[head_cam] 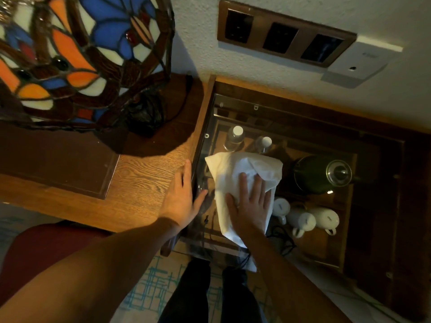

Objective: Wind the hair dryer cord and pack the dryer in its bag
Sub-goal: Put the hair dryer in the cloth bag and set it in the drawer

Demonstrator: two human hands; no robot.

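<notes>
A white cloth bag (pixel 235 169) lies on a glass shelf top (pixel 211 117) beside the wooden desk. My right hand (pixel 250 203) lies flat on the bag with straight fingers, pressing it down. My left hand (pixel 184 199) rests open on the desk's right edge, its thumb reaching toward the glass. A thin black drawstring (pixel 245 261) hangs from the bag's near end. The hair dryer itself is hidden; the bag bulges as if something is inside.
A stained-glass lamp (pixel 77 57) fills the desk (pixel 140 183) at left. Under the glass stand two bottles (pixel 235 136), a green kettle (pixel 319 173) and white mugs (pixel 303 220). Wall sockets (pixel 279 33) sit above. A red chair (pixel 46 248) is at lower left.
</notes>
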